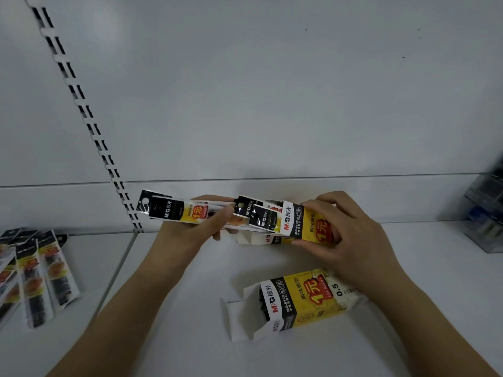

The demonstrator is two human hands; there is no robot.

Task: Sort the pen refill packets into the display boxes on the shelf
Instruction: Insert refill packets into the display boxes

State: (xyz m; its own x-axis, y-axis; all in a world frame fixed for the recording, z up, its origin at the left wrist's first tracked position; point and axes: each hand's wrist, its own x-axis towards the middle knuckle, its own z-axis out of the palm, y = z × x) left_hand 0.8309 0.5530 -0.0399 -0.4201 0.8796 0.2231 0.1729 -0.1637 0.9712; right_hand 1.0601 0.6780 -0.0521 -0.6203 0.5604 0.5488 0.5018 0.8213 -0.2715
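My left hand (202, 227) pinches a small bunch of pen refill packets (174, 209), black at the top and yellow lower down, held level above the shelf. Their far ends reach into the open mouth of a yellow, white and black display box (302, 223). My right hand (345, 235) grips that box from the right and holds it tilted above the shelf. A second display box (299, 300) of the same print lies on its side on the white shelf (177, 308) below my right forearm, its flaps open to the left.
Several more refill packets (35, 273) lie fanned out on the neighbouring shelf section at the far left. A slotted upright rail (89, 123) runs down the white back panel. A clear plastic display holder (485, 213) stands at the right edge.
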